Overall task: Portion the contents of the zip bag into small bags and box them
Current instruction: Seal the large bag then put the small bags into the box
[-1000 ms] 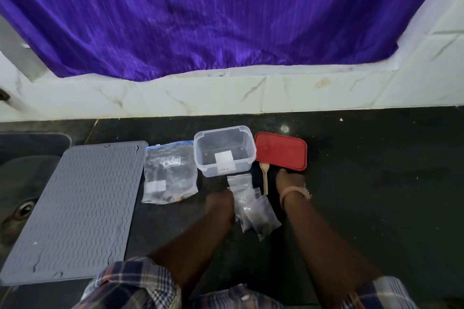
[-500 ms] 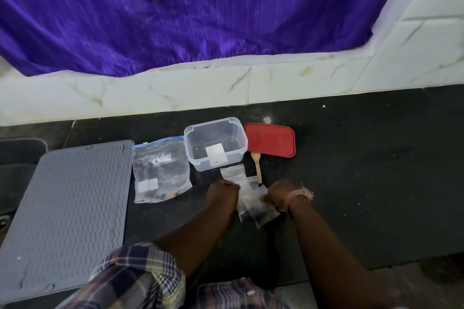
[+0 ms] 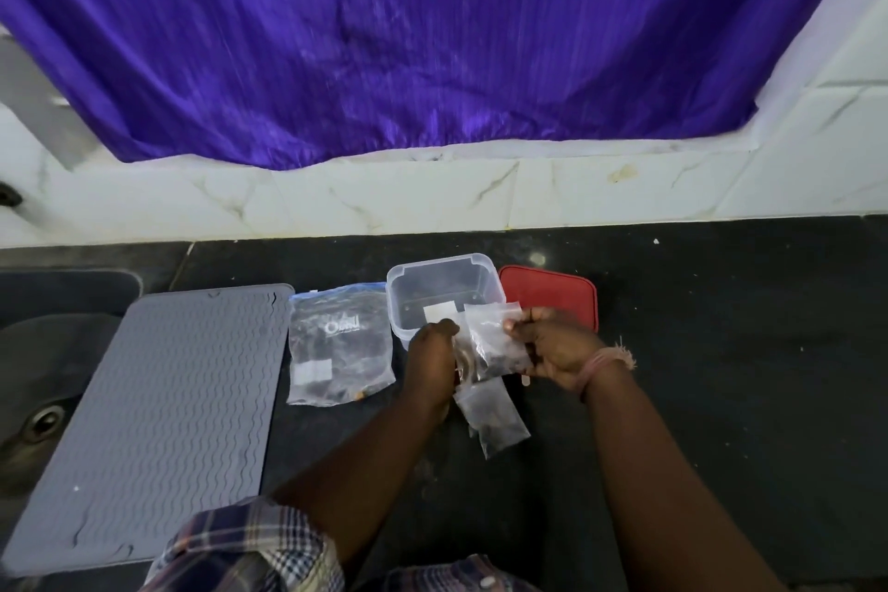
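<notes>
A large clear zip bag (image 3: 340, 344) with dark contents lies flat on the black counter. Right of it stands an open clear plastic box (image 3: 444, 288), and its red lid (image 3: 552, 291) lies beside it. My right hand (image 3: 552, 344) pinches the top of a small clear bag (image 3: 495, 337) holding dark bits, lifted in front of the box. My left hand (image 3: 432, 358) grips the left side of the small bags. Another small filled bag (image 3: 495, 413) lies on the counter below my hands. A wooden spoon's handle tip (image 3: 524, 381) peeks out under my right hand.
A grey ribbed drying mat (image 3: 158, 413) covers the counter's left part, with a sink (image 3: 43, 413) beyond it. White marble tiles (image 3: 384, 200) and a purple curtain (image 3: 408, 39) back the counter. Dark counter surface (image 3: 721, 327) extends right.
My right hand has lifted one small bag off the pile toward the box, and my left hand has come up with it. The camera view shifted.
</notes>
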`<state>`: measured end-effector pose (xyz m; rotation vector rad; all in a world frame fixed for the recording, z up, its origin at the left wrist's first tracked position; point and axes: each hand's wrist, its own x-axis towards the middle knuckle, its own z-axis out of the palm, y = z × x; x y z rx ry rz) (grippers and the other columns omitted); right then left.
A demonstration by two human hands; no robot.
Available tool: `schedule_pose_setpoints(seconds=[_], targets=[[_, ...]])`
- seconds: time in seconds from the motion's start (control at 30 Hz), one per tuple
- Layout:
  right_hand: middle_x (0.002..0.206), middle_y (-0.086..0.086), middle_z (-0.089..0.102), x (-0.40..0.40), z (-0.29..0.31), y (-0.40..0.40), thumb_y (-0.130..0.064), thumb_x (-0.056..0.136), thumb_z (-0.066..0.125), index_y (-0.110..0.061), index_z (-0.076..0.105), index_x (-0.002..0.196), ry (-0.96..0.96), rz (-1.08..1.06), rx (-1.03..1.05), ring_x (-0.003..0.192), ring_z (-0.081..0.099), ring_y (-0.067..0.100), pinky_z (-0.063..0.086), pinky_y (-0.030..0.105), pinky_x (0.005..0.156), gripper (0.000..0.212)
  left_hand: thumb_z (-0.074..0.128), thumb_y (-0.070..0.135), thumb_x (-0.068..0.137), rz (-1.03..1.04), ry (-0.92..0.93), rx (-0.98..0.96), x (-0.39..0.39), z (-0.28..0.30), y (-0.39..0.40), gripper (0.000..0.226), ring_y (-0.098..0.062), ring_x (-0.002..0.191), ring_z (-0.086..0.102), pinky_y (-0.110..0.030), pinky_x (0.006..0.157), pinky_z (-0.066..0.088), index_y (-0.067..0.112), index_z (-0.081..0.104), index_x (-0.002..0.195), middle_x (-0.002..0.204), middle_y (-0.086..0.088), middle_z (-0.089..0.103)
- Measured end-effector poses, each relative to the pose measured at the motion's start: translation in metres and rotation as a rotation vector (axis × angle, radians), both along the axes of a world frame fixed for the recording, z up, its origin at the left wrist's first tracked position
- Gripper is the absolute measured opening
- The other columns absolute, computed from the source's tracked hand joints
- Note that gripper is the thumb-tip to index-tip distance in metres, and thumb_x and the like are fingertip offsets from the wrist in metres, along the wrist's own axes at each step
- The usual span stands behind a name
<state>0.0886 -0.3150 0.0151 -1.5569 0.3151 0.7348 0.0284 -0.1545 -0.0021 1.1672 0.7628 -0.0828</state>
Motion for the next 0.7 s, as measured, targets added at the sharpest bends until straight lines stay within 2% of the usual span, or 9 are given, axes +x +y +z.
schedule_pose_setpoints(seconds=[0.07,0.1,0.27,0.3,0.37,0.47,0.6,0.63,0.7], targets=[[0.111,0.019,0.071,0.004,0.000,0.013,-0.011,0.095,0.065,-0.001,0.062,0.117,-0.040,-0.024,-0.012,0.098,0.069,0.031,0.060,0.050,0.081,0.025,0.068,0.040,0.062,0.021,-0.045,-0.027,0.008,-0.001,0.008,0.053,-0.040,0.102,0.072,-0.059,0.101,0.052,0.013,0.074,0.106,0.105,-0.019,0.076],[0.106,0.016,0.071,0.006,0.001,0.019,-0.012,0.095,0.066,-0.002,0.062,0.117,-0.058,-0.023,-0.010,0.093,0.068,0.027,0.061,0.044,0.074,0.024,0.068,0.041,0.062,0.022,-0.062,-0.041,0.012,0.001,0.012,0.055,-0.040,0.105,0.071,-0.062,0.101,0.052,0.015,0.074,0.110,0.108,-0.018,0.076],[0.095,0.008,0.070,0.014,0.009,0.042,-0.011,0.094,0.067,-0.012,0.062,0.095,-0.131,-0.028,0.007,0.083,0.067,0.022,0.061,0.041,0.071,0.005,0.058,0.022,0.092,0.054,-0.090,-0.056,0.015,0.022,0.026,0.026,-0.040,0.106,0.070,-0.059,0.097,0.055,0.012,0.067,0.114,0.113,-0.019,0.074],[0.094,0.008,0.070,0.015,0.009,0.043,-0.011,0.094,0.067,-0.013,0.062,0.093,-0.145,-0.037,-0.002,0.083,0.067,0.022,0.061,0.041,0.069,0.006,0.058,0.020,0.094,0.056,-0.081,-0.037,0.016,0.021,0.027,0.026,-0.040,0.105,0.071,-0.055,0.094,0.058,0.009,0.068,0.116,0.113,-0.020,0.074],[0.094,0.012,0.070,0.022,0.007,0.045,-0.012,0.092,0.069,-0.009,0.064,0.094,-0.178,-0.093,-0.039,0.079,0.066,0.024,0.061,0.044,0.071,0.007,0.057,0.017,0.097,0.075,-0.043,0.014,0.017,0.017,0.032,0.027,-0.036,0.096,0.072,-0.042,0.077,0.060,0.002,0.068,0.117,0.108,-0.021,0.074],[0.090,0.013,0.070,0.035,0.011,0.052,-0.015,0.091,0.070,-0.007,0.066,0.098,-0.216,-0.171,-0.058,0.068,0.066,0.023,0.058,0.043,0.072,0.012,0.056,0.012,0.099,0.134,-0.002,0.054,0.017,0.016,0.042,0.023,-0.028,0.072,0.071,-0.028,0.055,0.054,-0.004,0.068,0.110,0.091,-0.020,0.076],[0.097,0.014,0.071,0.059,0.017,0.079,-0.018,0.091,0.069,-0.015,0.065,0.086,-0.225,-0.172,-0.115,0.083,0.068,0.029,0.060,0.054,0.083,0.007,0.052,0.012,0.098,0.304,0.063,0.190,0.016,0.013,0.056,0.022,-0.024,0.070,0.069,-0.023,0.044,0.050,-0.002,0.065,0.109,0.095,-0.018,0.073],[0.101,0.013,0.071,0.066,0.017,0.086,-0.019,0.091,0.067,-0.014,0.066,0.091,-0.248,-0.141,-0.172,0.087,0.068,0.029,0.059,0.052,0.086,0.005,0.052,0.013,0.099,0.348,0.068,0.234,0.015,0.011,0.058,0.022,-0.024,0.069,0.067,-0.024,0.044,0.049,-0.002,0.064,0.110,0.098,-0.020,0.072],[0.117,0.015,0.069,0.080,0.011,0.101,-0.021,0.092,0.064,-0.009,0.069,0.111,-0.287,-0.031,-0.333,0.100,0.066,0.029,0.056,0.043,0.093,0.023,0.051,0.014,0.101,0.383,0.059,0.292,0.015,0.010,0.063,0.028,-0.024,0.070,0.063,-0.028,0.052,0.048,-0.008,0.060,0.115,0.104,-0.028,0.070]])
